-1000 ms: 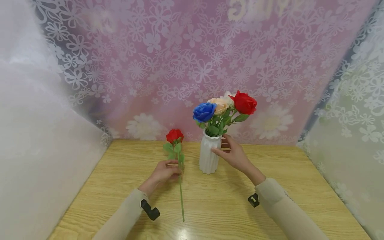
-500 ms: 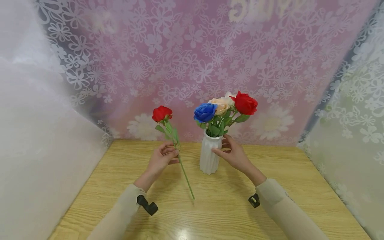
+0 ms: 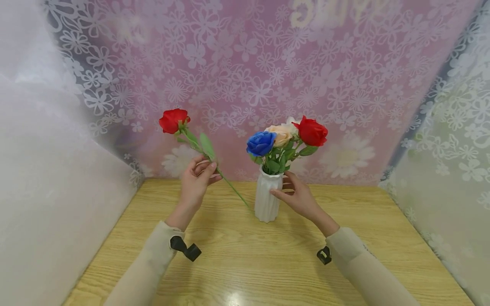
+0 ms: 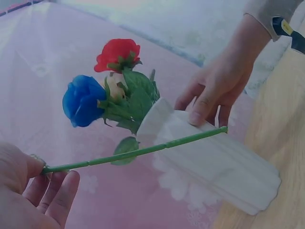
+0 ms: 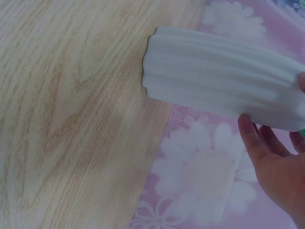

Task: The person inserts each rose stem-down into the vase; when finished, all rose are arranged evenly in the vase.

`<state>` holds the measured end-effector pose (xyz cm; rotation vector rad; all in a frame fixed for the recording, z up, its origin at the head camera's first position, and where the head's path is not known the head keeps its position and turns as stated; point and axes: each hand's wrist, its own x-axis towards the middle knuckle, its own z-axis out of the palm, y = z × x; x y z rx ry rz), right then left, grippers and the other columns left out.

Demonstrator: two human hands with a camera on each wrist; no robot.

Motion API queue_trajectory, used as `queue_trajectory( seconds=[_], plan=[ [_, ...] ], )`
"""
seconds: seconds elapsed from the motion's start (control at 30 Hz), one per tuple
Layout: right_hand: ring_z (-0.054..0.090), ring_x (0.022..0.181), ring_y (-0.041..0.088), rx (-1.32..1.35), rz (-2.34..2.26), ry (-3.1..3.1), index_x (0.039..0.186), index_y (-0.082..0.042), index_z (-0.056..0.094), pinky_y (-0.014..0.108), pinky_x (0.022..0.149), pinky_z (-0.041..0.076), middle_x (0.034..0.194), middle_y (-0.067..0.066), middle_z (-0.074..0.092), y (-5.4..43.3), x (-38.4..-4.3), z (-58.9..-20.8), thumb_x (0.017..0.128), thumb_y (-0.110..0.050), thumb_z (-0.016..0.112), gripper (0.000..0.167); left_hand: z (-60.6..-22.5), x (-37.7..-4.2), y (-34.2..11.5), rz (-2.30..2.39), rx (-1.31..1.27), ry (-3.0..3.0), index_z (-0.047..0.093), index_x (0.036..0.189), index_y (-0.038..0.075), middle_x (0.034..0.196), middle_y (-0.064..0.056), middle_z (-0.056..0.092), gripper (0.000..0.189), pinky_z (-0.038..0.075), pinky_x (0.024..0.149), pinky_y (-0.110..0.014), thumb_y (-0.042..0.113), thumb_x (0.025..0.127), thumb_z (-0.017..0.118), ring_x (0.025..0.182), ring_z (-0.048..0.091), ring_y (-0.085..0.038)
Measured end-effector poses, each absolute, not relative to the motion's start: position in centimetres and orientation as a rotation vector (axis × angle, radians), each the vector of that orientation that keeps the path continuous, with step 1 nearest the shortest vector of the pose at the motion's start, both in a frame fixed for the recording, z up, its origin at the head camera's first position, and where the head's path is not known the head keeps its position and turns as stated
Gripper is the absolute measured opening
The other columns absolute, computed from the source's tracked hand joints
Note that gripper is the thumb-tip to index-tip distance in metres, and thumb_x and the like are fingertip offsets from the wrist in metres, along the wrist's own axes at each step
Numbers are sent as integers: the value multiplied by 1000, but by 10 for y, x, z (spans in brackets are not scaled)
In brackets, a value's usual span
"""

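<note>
My left hand (image 3: 194, 182) pinches the green stem of a red rose (image 3: 173, 121) between thumb and fingers. The bloom tilts up to the left, and the bare stem slants down toward the vase. In the left wrist view the stem (image 4: 143, 151) crosses in front of the vase, its bloom out of sight. A white ribbed vase (image 3: 266, 197) stands upright on the table; my right hand (image 3: 300, 199) holds its upper right side, thumb in front and fingers behind. In the vase are a blue rose (image 3: 260, 143), a peach rose (image 3: 281, 135), another red rose (image 3: 311, 131) and a partly hidden white flower (image 3: 291, 122).
The wood-grain table (image 3: 229, 259) ends at a pink flower-patterned backdrop (image 3: 229, 85) close behind the vase. Pale sheets flank it, a left wall (image 3: 57, 182) and a flowered right wall (image 3: 455, 170). Black mounts sit on both sleeve cuffs.
The left hand has raised the red rose off the table, moving up and left, and its bloom has tipped further left. The right hand and vase stay put.
</note>
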<state>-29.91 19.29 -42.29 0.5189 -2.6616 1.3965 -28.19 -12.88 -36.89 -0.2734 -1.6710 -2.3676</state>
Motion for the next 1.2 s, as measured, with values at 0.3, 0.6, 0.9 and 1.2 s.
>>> queue_trajectory(
  seconds=[0.3, 0.6, 0.9, 1.2],
  plan=[
    [67, 125, 39, 522, 1408, -2658, 162, -24, 35, 52, 96, 63, 146, 17, 61, 193, -299, -423, 96, -45, 77, 81, -348, -280, -123, -2335, -280, -1548, 61, 129, 6, 94, 6, 76, 28, 67, 80, -34, 1, 102, 67, 85, 77, -13],
    [67, 126, 38, 513, 1397, -2662, 163, -26, 34, 52, 97, 62, 146, 16, 61, 193, -299, -423, 96, -45, 77, 81, -335, -279, -116, -2305, -369, -1438, 68, 119, 10, 97, 0, 77, 22, 67, 84, -36, 0, 100, 69, 86, 76, -15],
    [67, 125, 39, 525, 1403, -2650, 162, -24, 36, 53, 96, 62, 145, 17, 61, 194, -299, -422, 96, -45, 77, 81, -321, -276, -110, -2282, -450, -1347, 67, 116, 10, 98, -3, 77, 20, 66, 87, -37, -2, 100, 68, 90, 76, -16],
    [67, 125, 38, 507, 1400, -2669, 161, -23, 36, 52, 97, 62, 146, 17, 61, 193, -299, -422, 95, -48, 77, 82, -313, -275, -93, -2181, -572, -1327, 68, 116, 7, 96, 1, 78, 28, 67, 83, -35, -13, 96, 66, 90, 77, -14]
  ],
)
